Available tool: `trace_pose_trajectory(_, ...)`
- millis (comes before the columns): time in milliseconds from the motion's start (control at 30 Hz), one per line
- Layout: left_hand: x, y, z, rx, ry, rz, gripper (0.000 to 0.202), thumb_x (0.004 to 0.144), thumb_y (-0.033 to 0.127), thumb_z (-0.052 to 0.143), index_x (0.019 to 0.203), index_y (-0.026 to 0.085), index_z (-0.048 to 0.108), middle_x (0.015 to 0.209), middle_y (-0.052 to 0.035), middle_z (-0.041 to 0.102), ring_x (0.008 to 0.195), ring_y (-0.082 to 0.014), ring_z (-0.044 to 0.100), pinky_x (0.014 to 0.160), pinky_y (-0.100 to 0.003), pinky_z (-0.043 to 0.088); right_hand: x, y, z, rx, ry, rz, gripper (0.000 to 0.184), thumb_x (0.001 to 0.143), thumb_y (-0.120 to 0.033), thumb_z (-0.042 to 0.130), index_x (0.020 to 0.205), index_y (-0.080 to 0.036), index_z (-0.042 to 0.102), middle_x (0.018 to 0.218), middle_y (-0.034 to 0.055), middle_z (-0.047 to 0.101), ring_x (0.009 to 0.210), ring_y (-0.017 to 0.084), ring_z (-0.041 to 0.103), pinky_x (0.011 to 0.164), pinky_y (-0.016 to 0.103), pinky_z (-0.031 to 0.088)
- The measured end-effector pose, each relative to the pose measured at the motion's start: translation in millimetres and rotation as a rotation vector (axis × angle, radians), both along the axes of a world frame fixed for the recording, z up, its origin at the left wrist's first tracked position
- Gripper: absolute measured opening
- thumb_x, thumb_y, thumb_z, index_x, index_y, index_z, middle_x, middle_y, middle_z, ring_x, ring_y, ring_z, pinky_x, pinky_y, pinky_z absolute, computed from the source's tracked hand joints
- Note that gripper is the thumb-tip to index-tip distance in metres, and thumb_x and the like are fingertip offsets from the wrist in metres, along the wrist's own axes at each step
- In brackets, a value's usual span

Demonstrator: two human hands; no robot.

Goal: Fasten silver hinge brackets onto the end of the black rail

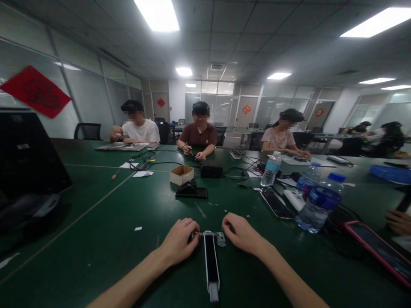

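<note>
A long, narrow piece (pixel 212 259) with a pale rim and a black inset lies on the green table, pointing towards me. Its near end carries a grey block, and a small metal bracket (pixel 221 239) sits at the right of its far end. My left hand (pixel 180 241) is closed at the left of that far end, with thumb and fingers round something small and dark. Just right of the bracket, my right hand (pixel 242 233) rests with curled fingers. Its fingertips are hidden, so any thing held there does not show.
Ahead stand a black stand-like part (pixel 192 190), an open cardboard box (pixel 181 174) and a black box (pixel 211 169). Water bottles (pixel 321 203), a phone (pixel 276 204) and cables are on the right. A dark monitor (pixel 28 154) stands left. Several people sit around.
</note>
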State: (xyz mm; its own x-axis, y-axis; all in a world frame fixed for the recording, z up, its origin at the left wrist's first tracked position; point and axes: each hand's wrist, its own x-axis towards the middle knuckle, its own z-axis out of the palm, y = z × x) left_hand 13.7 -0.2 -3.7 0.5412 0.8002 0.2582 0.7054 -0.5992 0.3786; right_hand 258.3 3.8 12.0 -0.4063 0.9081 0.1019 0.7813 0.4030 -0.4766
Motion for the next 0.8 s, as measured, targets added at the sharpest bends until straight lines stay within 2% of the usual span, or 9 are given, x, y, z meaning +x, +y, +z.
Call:
trace_pose_trajectory(167, 1.8, -1.1, 1.1, -0.011, -0.004, 0.000, 0.010, 0.087, 0.019, 0.048, 0.091, 0.019, 0.058, 0.090, -0.0034, 0.060, 0.082, -0.0196, 0.055, 0.074, -0.032, 0.042, -8.5, -7.2, 2.2, -0.015, 0.015, 0.100, 0.015, 0.092, -0.022, 0.044, 0.089, -0.017, 0.058, 0.091, 0.0039, 0.058, 0.080, 0.015, 0.054, 0.070, 0.027, 0.045)
trace_pose_trajectory(533, 1.8, -1.1, -0.4, -0.020, 0.006, -0.017, 0.012, 0.088, 0.019, 0.046, 0.091, 0.019, 0.057, 0.091, -0.0036, 0.060, 0.082, -0.0194, 0.055, 0.074, -0.032, 0.041, -5.6, -2.0, -5.5, -0.031, 0.017, 0.107, 0.013, 0.091, -0.021, 0.047, 0.093, -0.017, 0.059, 0.095, 0.0039, 0.058, 0.085, 0.015, 0.055, 0.076, 0.028, 0.047)
trace_pose_trajectory(800, 1.7, -0.9, 2.7, -0.034, 0.032, -0.004, 0.011, 0.089, 0.019, 0.047, 0.091, 0.019, 0.058, 0.092, -0.0035, 0.060, 0.083, -0.0194, 0.056, 0.076, -0.032, 0.042, -5.6, -5.7, 2.7, 0.007, -0.002, 0.116, 0.011, 0.086, -0.020, 0.052, 0.089, -0.016, 0.062, 0.090, 0.0042, 0.059, 0.079, 0.015, 0.055, 0.070, 0.026, 0.046)
